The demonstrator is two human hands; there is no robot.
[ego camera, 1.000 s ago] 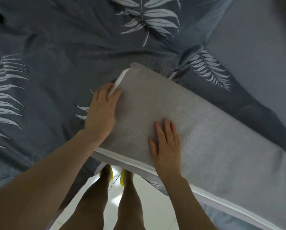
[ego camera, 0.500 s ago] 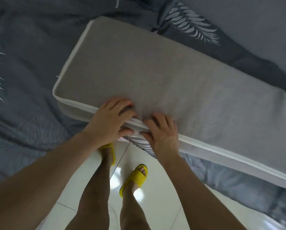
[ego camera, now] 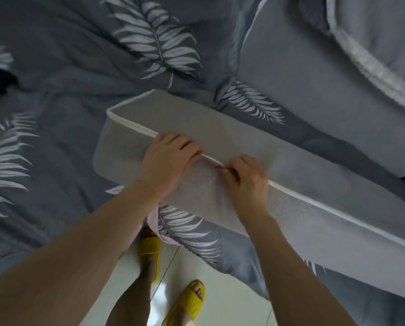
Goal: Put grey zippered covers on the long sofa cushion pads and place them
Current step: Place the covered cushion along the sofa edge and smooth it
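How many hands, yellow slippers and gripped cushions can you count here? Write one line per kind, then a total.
Hands: 2, left hand and right hand
Yellow slippers: 2
Gripped cushion: 1
Total: 5

Leaf-print duvet [ego camera: 55, 78], yellow slippers [ego camera: 189, 302], tiled floor [ego camera: 232, 302]

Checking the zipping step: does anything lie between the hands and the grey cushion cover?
Nothing visible does. The left hand grips over the white piped edge of the grey cushion cover, and the right hand pinches the cover right beside it.
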